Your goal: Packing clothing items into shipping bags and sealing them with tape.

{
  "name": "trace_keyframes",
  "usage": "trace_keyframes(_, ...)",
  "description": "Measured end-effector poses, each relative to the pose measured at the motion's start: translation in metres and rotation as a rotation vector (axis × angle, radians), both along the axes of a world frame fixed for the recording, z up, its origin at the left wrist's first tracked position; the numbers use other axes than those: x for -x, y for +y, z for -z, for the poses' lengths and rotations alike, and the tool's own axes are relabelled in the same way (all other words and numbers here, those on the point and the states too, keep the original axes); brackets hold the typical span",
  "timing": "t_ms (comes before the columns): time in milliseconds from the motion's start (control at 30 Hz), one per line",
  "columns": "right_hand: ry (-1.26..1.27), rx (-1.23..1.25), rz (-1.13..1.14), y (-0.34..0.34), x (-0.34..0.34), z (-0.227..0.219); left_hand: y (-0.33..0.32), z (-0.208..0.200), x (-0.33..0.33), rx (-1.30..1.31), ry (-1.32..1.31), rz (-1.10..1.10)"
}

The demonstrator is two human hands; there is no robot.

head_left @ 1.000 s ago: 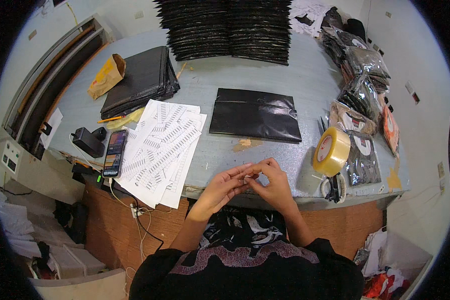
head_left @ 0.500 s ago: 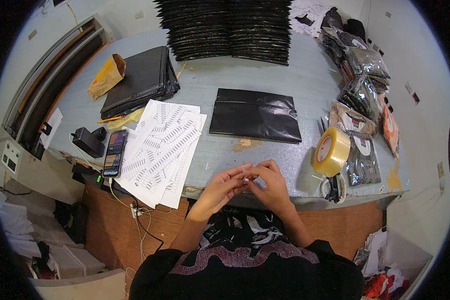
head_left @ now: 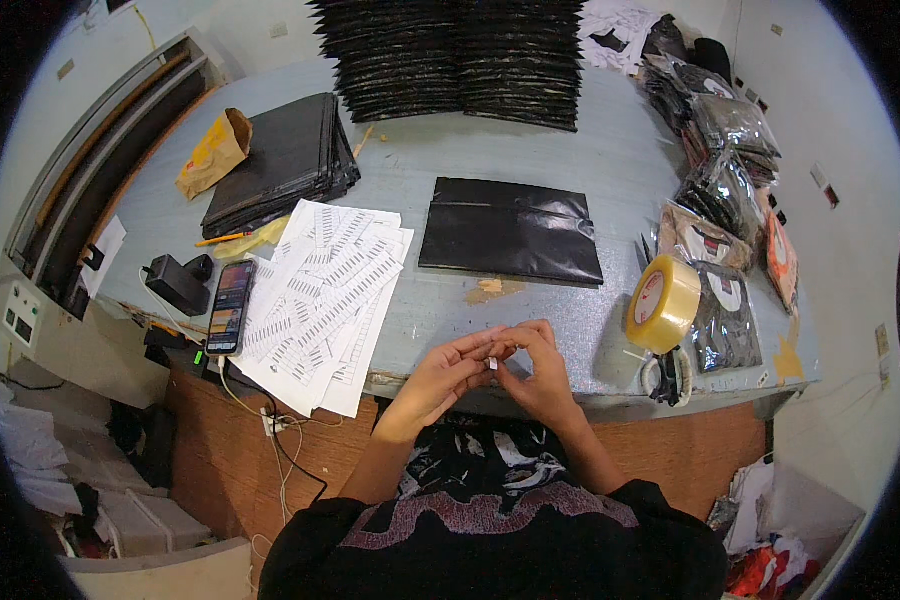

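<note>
Over the table's front edge, my left hand (head_left: 444, 376) and my right hand (head_left: 538, 373) meet with their fingertips together. Between them is a small white slip (head_left: 492, 364), pinched at the fingertips of both hands and partly hidden by them. Just beyond my hands, a flat black plastic package (head_left: 508, 232) lies on the table with a fold across it. To the left of my left hand, white sheets (head_left: 305, 335) with rows of small printed strips lie in an overlapping pile.
A smartphone (head_left: 230, 306) with a cable lies beside the sheets. Stacked black bags (head_left: 280, 150) and a yellow-brown paper bag (head_left: 214, 155) sit back left. Tall black stacks (head_left: 455, 60) stand at the back. At right are a tape roll (head_left: 662, 304), scissors (head_left: 668, 378) and clear-bagged garments (head_left: 725, 318).
The white slip shows a little more between my fingertips and has turned slightly. My right hand has shifted a little to the left.
</note>
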State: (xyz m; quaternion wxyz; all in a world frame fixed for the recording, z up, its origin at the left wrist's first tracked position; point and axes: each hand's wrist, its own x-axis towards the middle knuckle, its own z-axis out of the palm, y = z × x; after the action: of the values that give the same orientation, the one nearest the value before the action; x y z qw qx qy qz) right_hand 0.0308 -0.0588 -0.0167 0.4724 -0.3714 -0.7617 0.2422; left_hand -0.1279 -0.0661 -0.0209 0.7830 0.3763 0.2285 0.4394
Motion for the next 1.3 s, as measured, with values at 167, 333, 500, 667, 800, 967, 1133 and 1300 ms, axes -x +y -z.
trace_keyframes(167,0.007,0.002,-0.017,0.001,0.001,-0.001,-0.001,-0.004,0.0,0.067,-0.011,-0.029)
trace_keyframes(333,-0.042,-0.031,-0.049,0.0,0.003,-0.002,-0.002,-0.002,0.0,0.089,0.139,-0.128)
trace_keyframes(500,-0.018,-0.049,-0.058,0.001,0.002,0.008,0.0,-0.008,0.0,0.114,0.131,-0.117)
trace_keyframes(667,-0.031,-0.176,-0.046,0.004,0.003,0.014,0.001,-0.002,0.003,0.154,0.166,-0.127)
trace_keyframes(800,-0.052,-0.16,-0.072,0.005,0.001,0.011,0.001,0.001,0.003,0.169,0.114,-0.143)
trace_keyframes(967,0.086,0.013,-0.019,0.001,-0.004,0.002,0.003,0.002,0.002,0.113,0.041,-0.156)
trace_keyframes(1133,0.228,0.406,-0.07,0.002,-0.014,0.016,0.005,0.003,-0.002,0.096,0.031,-0.296)
trace_keyframes(1300,0.435,0.76,-0.156,-0.002,-0.003,0.004,0.001,-0.001,-0.008,0.036,0.074,-0.321)
